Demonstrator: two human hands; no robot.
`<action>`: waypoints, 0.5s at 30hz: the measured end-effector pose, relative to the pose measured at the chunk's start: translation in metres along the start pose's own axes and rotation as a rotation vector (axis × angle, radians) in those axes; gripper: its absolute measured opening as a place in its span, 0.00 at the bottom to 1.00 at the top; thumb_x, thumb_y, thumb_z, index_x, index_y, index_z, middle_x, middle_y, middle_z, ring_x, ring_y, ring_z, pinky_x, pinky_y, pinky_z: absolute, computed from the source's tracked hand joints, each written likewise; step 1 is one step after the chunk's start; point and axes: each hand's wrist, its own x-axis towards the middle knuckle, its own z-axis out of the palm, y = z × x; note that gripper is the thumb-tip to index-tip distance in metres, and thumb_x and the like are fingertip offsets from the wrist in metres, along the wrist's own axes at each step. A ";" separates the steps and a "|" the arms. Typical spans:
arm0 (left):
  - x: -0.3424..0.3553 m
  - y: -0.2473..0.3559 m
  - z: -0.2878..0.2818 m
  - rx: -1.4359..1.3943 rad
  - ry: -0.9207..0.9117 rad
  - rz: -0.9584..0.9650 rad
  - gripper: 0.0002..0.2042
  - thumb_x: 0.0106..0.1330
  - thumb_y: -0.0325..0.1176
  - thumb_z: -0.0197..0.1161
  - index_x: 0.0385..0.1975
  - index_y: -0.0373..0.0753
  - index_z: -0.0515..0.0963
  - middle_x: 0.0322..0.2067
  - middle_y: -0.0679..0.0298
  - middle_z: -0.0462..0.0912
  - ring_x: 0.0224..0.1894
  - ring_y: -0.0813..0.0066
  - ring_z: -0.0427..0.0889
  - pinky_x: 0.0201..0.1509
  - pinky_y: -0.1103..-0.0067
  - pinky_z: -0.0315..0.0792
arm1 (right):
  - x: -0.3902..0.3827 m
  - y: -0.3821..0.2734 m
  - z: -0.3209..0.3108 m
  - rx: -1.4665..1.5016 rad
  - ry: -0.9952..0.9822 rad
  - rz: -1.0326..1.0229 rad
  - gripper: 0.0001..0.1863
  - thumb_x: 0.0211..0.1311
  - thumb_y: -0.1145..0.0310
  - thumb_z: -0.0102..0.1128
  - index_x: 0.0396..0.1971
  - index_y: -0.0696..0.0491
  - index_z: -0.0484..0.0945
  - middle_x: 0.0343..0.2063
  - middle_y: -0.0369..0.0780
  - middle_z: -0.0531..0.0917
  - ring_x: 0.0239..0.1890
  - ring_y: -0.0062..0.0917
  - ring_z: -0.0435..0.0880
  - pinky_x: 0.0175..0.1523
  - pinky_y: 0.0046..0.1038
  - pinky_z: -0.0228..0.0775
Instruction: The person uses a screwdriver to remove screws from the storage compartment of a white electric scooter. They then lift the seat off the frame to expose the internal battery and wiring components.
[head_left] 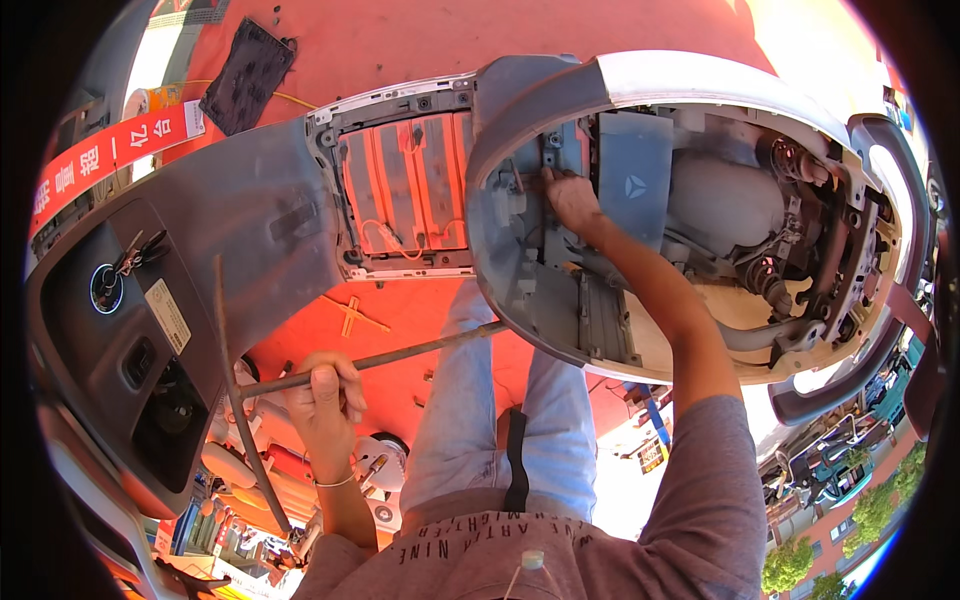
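My left hand (325, 393) is closed around the shaft of a long T-shaped metal wrench (410, 351). Its crossbar stands beside the grey panel, and the shaft's far end reaches the oval rim of the vehicle body (540, 345). Inside that oval opening, my right hand (573, 203) has its fingers bent down at a dark bracket (553, 150), left of a grey box (635, 175). Whatever those fingers grip, if anything, is too small to make out.
Strapped battery-like packs (405, 185) sit in the open compartment. Coil springs (790, 160) are at the right. Left is a dark panel with keys (135, 255). An orange cross-shaped tool (352, 316) and a black mat (247, 78) lie on the red floor.
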 end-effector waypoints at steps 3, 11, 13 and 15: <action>-0.011 -0.005 0.008 -0.009 0.102 0.028 0.18 0.66 0.46 0.47 0.24 0.35 0.69 0.10 0.70 0.65 0.10 0.89 0.60 0.12 0.91 0.51 | 0.007 -0.012 -0.001 0.077 -0.087 0.343 0.10 0.53 0.67 0.50 0.33 0.57 0.70 0.23 0.45 0.78 0.26 0.38 0.79 0.29 0.35 0.71; -0.050 -0.018 0.021 -0.068 0.182 0.081 0.19 0.67 0.45 0.46 0.23 0.34 0.67 0.10 0.71 0.61 0.09 0.89 0.56 0.11 0.91 0.48 | -0.003 -0.003 -0.003 0.092 -0.098 0.084 0.09 0.54 0.68 0.49 0.33 0.57 0.73 0.24 0.48 0.79 0.26 0.40 0.79 0.31 0.38 0.70; -0.055 -0.024 0.028 -0.090 0.238 0.087 0.19 0.66 0.45 0.47 0.23 0.33 0.68 0.10 0.70 0.62 0.09 0.89 0.56 0.11 0.90 0.48 | 0.002 0.000 0.009 0.081 -0.092 0.128 0.10 0.53 0.69 0.50 0.34 0.56 0.73 0.23 0.46 0.79 0.26 0.38 0.79 0.30 0.37 0.70; -0.062 -0.026 0.037 -0.132 0.233 0.069 0.19 0.67 0.44 0.47 0.23 0.33 0.67 0.11 0.69 0.63 0.09 0.89 0.56 0.11 0.90 0.48 | 0.004 0.000 0.018 0.088 -0.043 0.158 0.10 0.53 0.70 0.50 0.35 0.56 0.73 0.23 0.47 0.79 0.26 0.39 0.79 0.30 0.36 0.71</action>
